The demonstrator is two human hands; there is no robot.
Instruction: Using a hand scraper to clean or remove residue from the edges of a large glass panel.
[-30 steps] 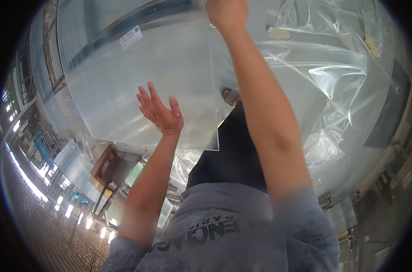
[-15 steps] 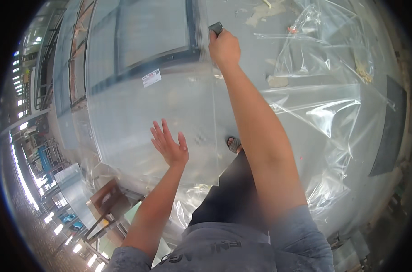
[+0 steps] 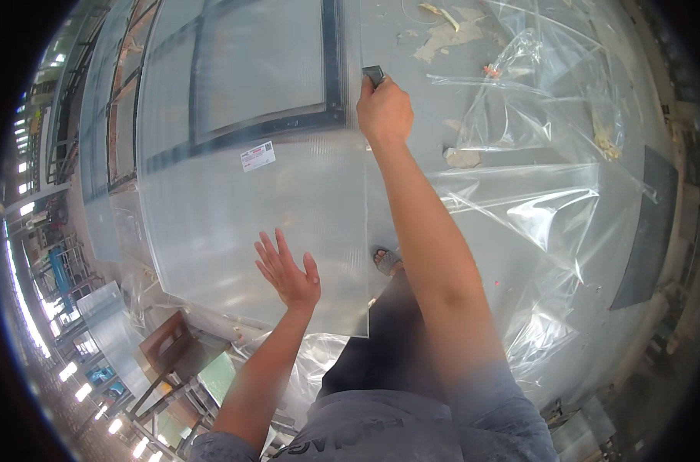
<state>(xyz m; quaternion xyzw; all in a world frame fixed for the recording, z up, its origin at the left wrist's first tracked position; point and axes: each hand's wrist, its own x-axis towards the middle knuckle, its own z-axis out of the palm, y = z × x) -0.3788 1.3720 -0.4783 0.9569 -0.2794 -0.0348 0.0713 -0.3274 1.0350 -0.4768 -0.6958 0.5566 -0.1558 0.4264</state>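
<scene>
A large translucent ribbed plastic sheet [image 3: 211, 192] with a white label [image 3: 257, 156] lies in front of me. My left hand [image 3: 290, 273] is open, fingers spread, over the near part of the sheet; it appears to rest on it. Farther away, at the sheet's right edge, my right hand [image 3: 385, 112] is closed around a small dark block-like tool [image 3: 374, 75]. Only the tool's far end shows, so its exact kind is hidden by my fingers. My right arm is stretched forward along that edge.
Crumpled clear plastic film [image 3: 535, 200] covers much of the grey floor at right, with a dark flat strip [image 3: 650, 223] beyond. A dark metal frame [image 3: 288, 123] shows through the sheet. A brown chair-like piece [image 3: 169, 343] stands at lower left. My sandalled foot [image 3: 385, 260] is beside the sheet.
The whole view has shifted, so the scene sits lower in the picture. My right hand has come slightly nearer along the sheet's edge with the tool. My left hand stays at about the same spot.
</scene>
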